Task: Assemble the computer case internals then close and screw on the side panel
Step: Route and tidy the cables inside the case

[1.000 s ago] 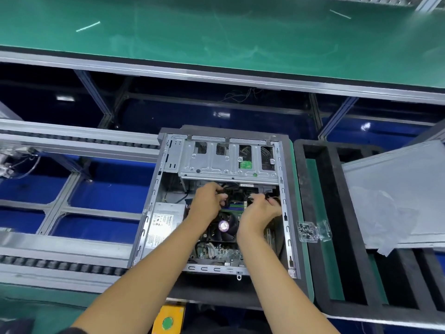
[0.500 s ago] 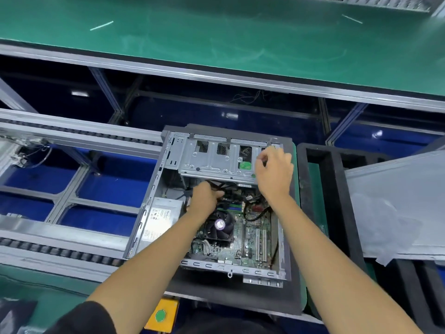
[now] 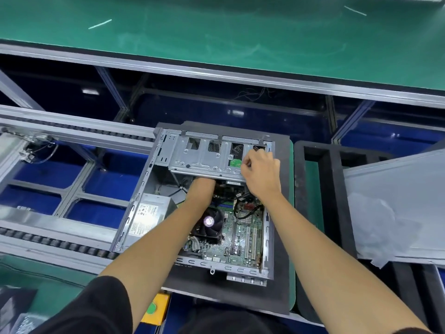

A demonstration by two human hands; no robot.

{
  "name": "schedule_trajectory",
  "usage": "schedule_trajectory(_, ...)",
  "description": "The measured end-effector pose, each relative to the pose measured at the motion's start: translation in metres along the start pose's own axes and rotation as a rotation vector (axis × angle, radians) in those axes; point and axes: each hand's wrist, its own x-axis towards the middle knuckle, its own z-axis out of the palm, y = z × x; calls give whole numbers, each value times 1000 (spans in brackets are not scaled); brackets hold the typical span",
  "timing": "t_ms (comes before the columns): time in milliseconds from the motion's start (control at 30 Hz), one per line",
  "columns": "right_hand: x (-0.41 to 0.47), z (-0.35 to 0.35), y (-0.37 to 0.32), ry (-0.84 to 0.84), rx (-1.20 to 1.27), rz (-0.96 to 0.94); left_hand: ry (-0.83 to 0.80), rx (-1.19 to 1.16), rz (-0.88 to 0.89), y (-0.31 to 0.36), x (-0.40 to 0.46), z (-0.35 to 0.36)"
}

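Note:
The open computer case (image 3: 134,206) lies on a black mat (image 3: 281,261), side up. Inside it show the motherboard (image 3: 243,239), the CPU fan (image 3: 209,221) and the power supply (image 3: 149,213). A metal drive cage (image 3: 204,160) spans the case's far end. My left hand (image 3: 203,185) reaches under this cage; only the wrist shows, the fingers are hidden. My right hand (image 3: 261,169) rests on the cage's right end with its fingers curled into an opening there. The grey side panel (image 3: 397,201) lies off to the right.
The side panel rests on a black foam tray (image 3: 325,189), with crumpled clear film (image 3: 375,225) on it. Conveyor rails (image 3: 60,227) run at the left over blue flooring. A green bench (image 3: 216,32) stretches across the back. A yellow box with a green button (image 3: 154,307) sits near me.
My right hand rose from the cables inside the case to the drive cage's right end. My left hand pushed deeper under the cage, out of sight.

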Motion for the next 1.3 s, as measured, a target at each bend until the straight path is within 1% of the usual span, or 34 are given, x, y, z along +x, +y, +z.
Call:
schedule_trajectory(133,0,2,1,-4,28,-17,79,-2,28,-17,-1,-7)
schedule_trajectory(167,0,2,1,-3,35,-18,63,-2,-19,-21,0,-9)
schedule_trajectory(233,0,3,2,-2,40,-16,63,-83,-153,-24,-4,-12)
schedule_trajectory(267,0,3,2,-2,38,-16,64,-100,-195,-25,-6,-14)
schedule_trajectory(300,1,4,2,-2,36,-17,75,-95,-185,-25,-9,-14)
schedule_trajectory(333,1,4,2,-2,36,-17,91,-68,-165,-25,-9,-12)
schedule_trajectory(433,2,5,2,-5,38,-14,73,13,-110,-19,-9,-4)
schedule_trajectory(633,1,6,2,3,29,-15,-129,140,17,-2,1,-4)
schedule_trajectory(767,1,6,2,-4,20,-12,-126,202,85,6,3,-7)
schedule_trajectory(900,1,7,2,0,17,-18,-88,295,225,7,15,-3)
schedule_trajectory(1000,1,8,3,7,15,-23,-97,442,305,4,22,0)
schedule_trajectory(1100,1,8,2,9,4,-19,-109,568,340,1,22,1)
schedule_trajectory(1200,1,8,2,9,1,-17,-120,603,360,2,20,-2)
schedule_trajectory(1300,2,8,2,8,9,-14,-96,662,423,-3,21,-3)
